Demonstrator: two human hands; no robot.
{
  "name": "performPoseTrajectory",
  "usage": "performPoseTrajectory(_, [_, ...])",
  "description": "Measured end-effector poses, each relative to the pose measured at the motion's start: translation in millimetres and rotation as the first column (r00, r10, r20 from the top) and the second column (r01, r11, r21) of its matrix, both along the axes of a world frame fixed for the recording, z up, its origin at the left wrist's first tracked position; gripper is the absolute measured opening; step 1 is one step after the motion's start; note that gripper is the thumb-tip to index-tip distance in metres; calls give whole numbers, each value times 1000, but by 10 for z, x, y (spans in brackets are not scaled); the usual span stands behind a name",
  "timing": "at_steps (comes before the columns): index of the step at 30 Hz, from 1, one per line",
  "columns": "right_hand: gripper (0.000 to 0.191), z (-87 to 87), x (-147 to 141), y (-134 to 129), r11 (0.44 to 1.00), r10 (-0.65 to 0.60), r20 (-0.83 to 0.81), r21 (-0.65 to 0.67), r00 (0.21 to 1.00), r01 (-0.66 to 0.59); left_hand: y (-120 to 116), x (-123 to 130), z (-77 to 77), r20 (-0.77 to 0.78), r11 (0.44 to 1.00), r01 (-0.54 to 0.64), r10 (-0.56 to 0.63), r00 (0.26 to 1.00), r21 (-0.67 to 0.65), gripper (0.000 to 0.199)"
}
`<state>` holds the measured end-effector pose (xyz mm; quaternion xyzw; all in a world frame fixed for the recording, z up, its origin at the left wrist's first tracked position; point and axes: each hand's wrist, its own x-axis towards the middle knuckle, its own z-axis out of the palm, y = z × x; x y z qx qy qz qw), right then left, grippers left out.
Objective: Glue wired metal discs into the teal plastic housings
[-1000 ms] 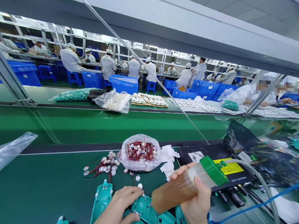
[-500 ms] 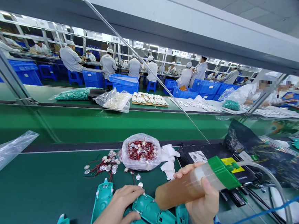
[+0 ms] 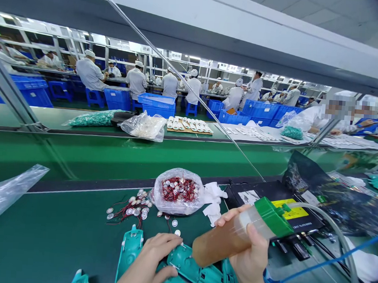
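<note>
My right hand [image 3: 248,255] is wrapped around a dispensing syringe barrel [image 3: 220,244] of brown liquid, tilted with its lower end to the left. Its green cap [image 3: 273,218] joins a clear hose [image 3: 338,234]. The barrel's lower end is over a teal plastic housing [image 3: 195,268]; its tip cannot be made out. My left hand [image 3: 150,260] lies over the housings, fingers stretched and thumb apart, fingertips touching that housing's left end. Another teal housing [image 3: 130,246] lies left of the hand, and others are partly hidden beneath it.
Behind the hands sits a plastic bag [image 3: 177,208] of round discs with red wires. Loose wired discs [image 3: 134,205] lie left of it. A black box [image 3: 303,220] with cables stands at right. A clear plastic bag [image 3: 4,196] lies far left. Co-workers sit beyond the belt [image 3: 86,151].
My right hand and the syringe barrel have shifted slightly left, and the hose has followed. My left hand and the housings stay in place.
</note>
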<state>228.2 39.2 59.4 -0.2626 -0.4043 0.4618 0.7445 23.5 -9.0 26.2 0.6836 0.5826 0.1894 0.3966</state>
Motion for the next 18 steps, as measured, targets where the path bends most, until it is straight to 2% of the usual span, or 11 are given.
performPoseTrajectory(7, [25, -116, 92, -6, 995, 79, 59, 53, 995, -83, -18, 1, -17, 13, 1000, -7, 6, 1000, 22, 50])
performPoseTrajectory(12, [23, -104, 84, -26, 987, 67, 97, 137, 993, -80, -23, 15, 17, -2, 1000, -20, 20, 1000, 19, 49])
performPoseTrajectory(18, [23, -68, 64, -51, 988, 74, 92, 127, 993, -86, -22, 20, 45, -12, 1000, -19, 19, 1000, 17, 46])
